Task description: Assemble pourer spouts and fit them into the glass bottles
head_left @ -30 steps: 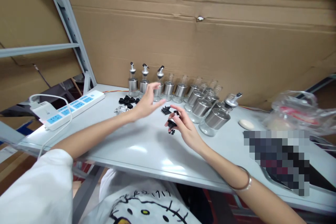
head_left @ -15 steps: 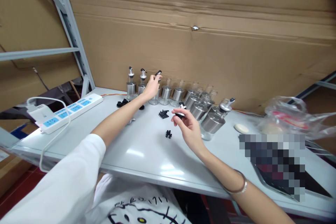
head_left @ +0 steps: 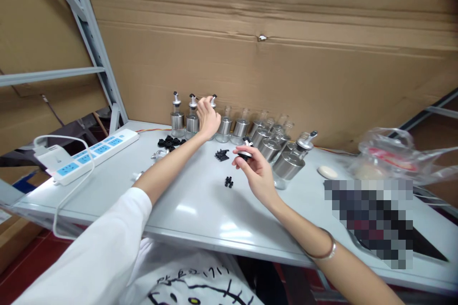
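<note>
My left hand (head_left: 209, 118) is at the third glass bottle from the left, its fingers bent around the silver and black pourer top (head_left: 213, 100). That bottle's body is mostly hidden behind the hand. Two bottles with pourer tops (head_left: 177, 116) stand to its left. In my right hand (head_left: 259, 171), pinched between thumb and fingers, is another pourer top (head_left: 245, 155) with a black and silver rim. Small black fittings (head_left: 229, 181) and thin black pieces (head_left: 222, 154) lie on the table between my arms. Open-necked bottles (head_left: 241, 127) stand behind.
A power strip (head_left: 95, 155) with a white cable lies at the left. Black caps (head_left: 170, 142) and silver parts (head_left: 159, 154) lie by my left forearm. To the right are a capped bottle (head_left: 290, 162), a white oval object (head_left: 327, 172), a plastic bag (head_left: 386, 159) and a pixelated dark object.
My left hand has turned over the third bottle's top, its back now more upright. More silver parts show beside my left forearm. My right hand still holds its pourer top. The view has shifted slightly.
</note>
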A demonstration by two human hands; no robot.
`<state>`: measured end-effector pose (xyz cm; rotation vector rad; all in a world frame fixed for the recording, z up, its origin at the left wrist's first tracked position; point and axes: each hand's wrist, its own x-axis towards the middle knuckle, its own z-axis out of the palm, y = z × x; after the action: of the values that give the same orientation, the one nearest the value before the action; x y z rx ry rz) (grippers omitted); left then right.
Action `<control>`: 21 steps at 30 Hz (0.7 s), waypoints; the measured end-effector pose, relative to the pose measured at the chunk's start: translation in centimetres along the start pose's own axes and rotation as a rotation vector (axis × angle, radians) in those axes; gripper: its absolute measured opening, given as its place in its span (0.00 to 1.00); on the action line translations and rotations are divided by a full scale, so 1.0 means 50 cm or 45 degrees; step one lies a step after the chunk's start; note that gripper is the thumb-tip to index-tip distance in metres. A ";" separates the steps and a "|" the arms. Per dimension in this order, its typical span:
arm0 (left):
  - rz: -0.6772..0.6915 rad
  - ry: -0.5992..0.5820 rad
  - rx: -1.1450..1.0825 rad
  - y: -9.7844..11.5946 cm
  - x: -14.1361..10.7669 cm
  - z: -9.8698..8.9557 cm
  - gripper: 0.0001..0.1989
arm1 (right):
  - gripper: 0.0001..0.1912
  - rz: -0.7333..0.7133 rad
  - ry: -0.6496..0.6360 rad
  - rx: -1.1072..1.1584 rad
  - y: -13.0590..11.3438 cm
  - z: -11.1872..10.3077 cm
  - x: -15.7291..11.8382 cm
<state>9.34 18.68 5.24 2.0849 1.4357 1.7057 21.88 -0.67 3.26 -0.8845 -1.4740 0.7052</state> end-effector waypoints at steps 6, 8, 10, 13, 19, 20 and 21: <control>0.064 -0.540 0.107 0.053 0.027 0.034 0.31 | 0.11 -0.078 0.033 -0.027 -0.004 -0.006 -0.001; -0.024 -0.646 0.166 0.057 0.032 0.042 0.29 | 0.11 -0.106 0.037 -0.035 -0.004 -0.007 -0.002; -0.042 -0.669 0.182 0.057 0.030 0.044 0.25 | 0.10 -0.136 0.042 -0.045 -0.004 -0.007 -0.004; -0.016 -0.662 0.191 0.065 0.022 0.031 0.22 | 0.09 -0.199 0.089 -0.050 -0.007 -0.004 -0.006; 0.273 -0.385 -0.011 0.101 0.045 -0.045 0.22 | 0.13 -0.350 0.247 -0.050 -0.013 -0.011 -0.004; 0.351 -0.344 -0.098 0.107 0.048 -0.063 0.21 | 0.14 -0.369 0.253 -0.072 -0.012 -0.015 -0.005; 0.420 -0.305 -0.194 0.112 0.046 -0.081 0.21 | 0.15 -0.389 0.253 -0.087 -0.010 -0.019 -0.005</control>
<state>9.26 15.29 11.69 2.4406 0.9076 1.5339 22.75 -1.21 3.64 -0.7364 -1.4201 0.3333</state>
